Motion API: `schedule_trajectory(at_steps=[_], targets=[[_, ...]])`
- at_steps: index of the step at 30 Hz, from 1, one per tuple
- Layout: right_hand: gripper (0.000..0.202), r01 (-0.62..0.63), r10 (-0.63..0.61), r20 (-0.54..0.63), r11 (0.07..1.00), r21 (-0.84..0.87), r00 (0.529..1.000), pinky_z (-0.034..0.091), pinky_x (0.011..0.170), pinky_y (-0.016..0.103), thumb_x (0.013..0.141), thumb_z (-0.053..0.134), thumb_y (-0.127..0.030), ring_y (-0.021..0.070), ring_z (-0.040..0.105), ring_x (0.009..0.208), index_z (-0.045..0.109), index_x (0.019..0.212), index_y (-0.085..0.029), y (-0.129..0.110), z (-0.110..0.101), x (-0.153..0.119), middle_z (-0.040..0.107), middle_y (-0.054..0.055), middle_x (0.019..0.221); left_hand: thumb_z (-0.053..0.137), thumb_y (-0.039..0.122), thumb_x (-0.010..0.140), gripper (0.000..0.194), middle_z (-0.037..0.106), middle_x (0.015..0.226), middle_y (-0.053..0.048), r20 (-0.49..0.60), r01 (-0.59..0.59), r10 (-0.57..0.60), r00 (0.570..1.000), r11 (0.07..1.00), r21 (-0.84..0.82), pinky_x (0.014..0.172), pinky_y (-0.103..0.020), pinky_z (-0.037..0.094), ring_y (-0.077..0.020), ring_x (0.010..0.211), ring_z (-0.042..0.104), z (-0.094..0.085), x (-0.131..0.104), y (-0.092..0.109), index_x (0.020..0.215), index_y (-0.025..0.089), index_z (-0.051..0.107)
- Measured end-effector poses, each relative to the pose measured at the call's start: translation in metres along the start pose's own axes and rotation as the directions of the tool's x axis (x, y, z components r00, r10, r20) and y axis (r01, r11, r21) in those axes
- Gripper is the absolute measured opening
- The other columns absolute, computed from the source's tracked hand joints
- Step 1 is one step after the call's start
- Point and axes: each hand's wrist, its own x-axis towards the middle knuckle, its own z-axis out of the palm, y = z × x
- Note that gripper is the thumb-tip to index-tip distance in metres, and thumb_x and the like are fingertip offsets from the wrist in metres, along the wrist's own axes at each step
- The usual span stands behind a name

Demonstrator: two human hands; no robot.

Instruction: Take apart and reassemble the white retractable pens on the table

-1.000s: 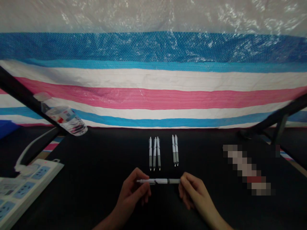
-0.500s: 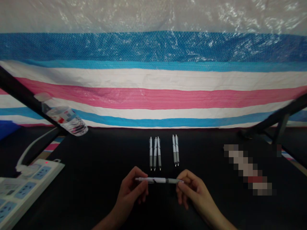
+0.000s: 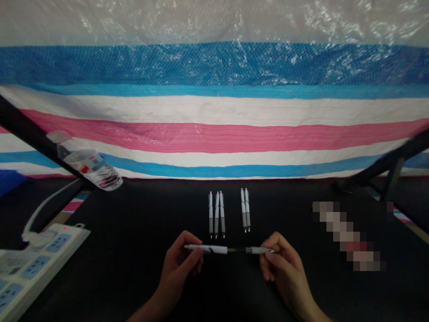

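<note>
My left hand (image 3: pixel 184 259) pinches the white upper barrel (image 3: pixel 217 249) of a pen, with its clicker end pointing left. My right hand (image 3: pixel 283 261) is closed on the grey grip section (image 3: pixel 254 250) of the same pen, near its tip. Between the two parts there is a gap, bridged by a thin dark refill (image 3: pixel 236 250). Just beyond my hands lie three white-and-grey pens (image 3: pixel 216 214) side by side, tips toward me. A little to their right is a pair of matching pens (image 3: pixel 245 210), also pointing toward me.
A white power strip (image 3: pixel 43 264) with a plugged-in cable lies at the left. Behind it, a clear plastic bottle (image 3: pixel 97 167) leans by a black bar. A pixelated strip (image 3: pixel 345 237) is on the black table's right side. Striped sheeting (image 3: pixel 214 138) hangs behind.
My right hand has moved to the right with the grip section, drawing it away from the white barrel. The refill now shows between them. My left hand has shifted slightly left.
</note>
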Motion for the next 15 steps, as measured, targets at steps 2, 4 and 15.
schedule_trajectory(at_steps=[2, 4, 15], targets=[[0.023, 0.009, -0.008, -0.039, 1.000, 0.012, 0.999, 0.031, 0.041, 0.019, 0.081, 0.077, -0.034, 0.0098, 0.050, 0.041, 0.060, 0.083, -0.020, 0.0012, -0.0022, -0.0002, 0.063, -0.003, 0.058, 0.077, 0.048, 0.083, 0.032, 0.061, 0.061, 0.003, -0.012, -0.010, 0.010, 1.000, 0.999, -0.036, 0.047, -0.020, 0.041, -0.0113, 0.052, 0.053, 0.0001, 0.0005, 0.0008, 0.085, 0.018, 0.064], [0.022, 0.012, -0.011, -0.066, 1.000, 0.019, 0.998, 0.029, 0.041, 0.019, 0.081, 0.077, -0.034, 0.0096, 0.048, 0.040, 0.060, 0.083, -0.020, 0.0012, -0.0033, -0.0002, 0.062, -0.003, 0.058, 0.078, 0.047, 0.083, 0.032, 0.060, 0.061, 0.003, -0.028, -0.019, 0.017, 0.999, 0.997, -0.069, 0.048, -0.020, 0.041, -0.0113, 0.052, 0.052, 0.0004, 0.0012, 0.0012, 0.084, 0.018, 0.064], [0.023, -0.005, 0.007, -0.062, 0.999, 0.034, 0.998, 0.030, 0.040, 0.019, 0.080, 0.077, -0.035, 0.0104, 0.049, 0.039, 0.059, 0.081, -0.021, 0.0014, -0.0020, 0.0009, 0.060, -0.004, 0.055, 0.082, 0.048, 0.077, 0.035, 0.060, 0.058, 0.003, -0.066, 0.002, -0.008, 0.998, 0.995, -0.096, 0.047, -0.021, 0.040, -0.0114, 0.051, 0.052, 0.0039, 0.0007, 0.0059, 0.081, 0.017, 0.064]])
